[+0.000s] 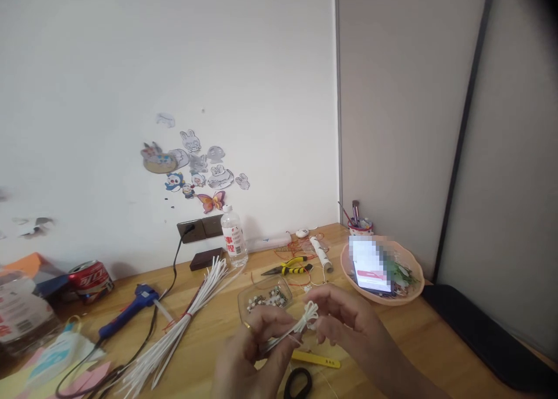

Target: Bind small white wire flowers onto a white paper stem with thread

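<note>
My left hand (260, 352), with a ring on one finger, pinches a looped white cord (308, 315) between thumb and fingers. My right hand (349, 323) closes on the loops from the other side. Several small loops stand up between the two hands, and loose strands run back under the left thumb. Below the hands lie a yellow strip-like tool (318, 359) and the black handle of what looks like scissors (298, 383), both partly covered. Just beyond my left hand is a clear tray (242, 300) holding beads.
A bundle of white strips (187, 317) and a blue glue gun (131, 312) with its cable lie at left. Yellow-handled pliers (290, 267) lie behind the tray, near a water bottle (234, 236). A phone (370, 265) rests on a pink basket (416, 271) at right.
</note>
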Demonstrator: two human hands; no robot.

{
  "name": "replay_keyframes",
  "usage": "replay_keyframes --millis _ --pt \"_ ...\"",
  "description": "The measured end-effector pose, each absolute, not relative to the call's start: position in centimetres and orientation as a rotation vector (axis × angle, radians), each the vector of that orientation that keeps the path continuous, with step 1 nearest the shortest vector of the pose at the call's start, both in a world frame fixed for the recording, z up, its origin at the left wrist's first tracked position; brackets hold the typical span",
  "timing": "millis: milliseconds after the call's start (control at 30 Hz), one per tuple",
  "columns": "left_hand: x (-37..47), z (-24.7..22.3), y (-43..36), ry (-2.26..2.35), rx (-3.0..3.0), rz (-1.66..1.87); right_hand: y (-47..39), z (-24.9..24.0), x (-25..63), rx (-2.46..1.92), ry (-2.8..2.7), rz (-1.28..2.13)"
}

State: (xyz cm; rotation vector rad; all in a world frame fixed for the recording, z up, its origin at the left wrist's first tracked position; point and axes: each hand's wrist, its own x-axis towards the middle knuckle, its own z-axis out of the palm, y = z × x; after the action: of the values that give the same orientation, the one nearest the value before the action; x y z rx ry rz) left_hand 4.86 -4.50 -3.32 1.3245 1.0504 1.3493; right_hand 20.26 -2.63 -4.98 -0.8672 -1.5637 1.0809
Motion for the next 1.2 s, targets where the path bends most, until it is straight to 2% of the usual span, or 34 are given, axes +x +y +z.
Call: replay_keyframes --millis 233,467,633,1000,1200 --pt "5.3 -3.8 -3.9 0.917 1.115 1.229 -2.6 -4.7 20.3 -0.991 -1.680 0.972" --pt "5.3 -4.3 -3.7 0.969 1.222 1.264 -2.5 -5.0 20.5 -0.954 -1.676 0.906" --pt "5.1 -4.1 -3.6 1.091 1.349 1.106 -2.4 -5.1 20.2 -0.976 -1.667 0.927" --pt "3.6 -4.2 -2.5 0.839 1.140 0.653 -2.5 -4.9 20.5 -0.807 -1.633 1.383" --pt "3.8 -4.3 -2.3 1.173 1.477 0.822 -2.2 -5.4 19.9 -1.026 -1.686 1.183"
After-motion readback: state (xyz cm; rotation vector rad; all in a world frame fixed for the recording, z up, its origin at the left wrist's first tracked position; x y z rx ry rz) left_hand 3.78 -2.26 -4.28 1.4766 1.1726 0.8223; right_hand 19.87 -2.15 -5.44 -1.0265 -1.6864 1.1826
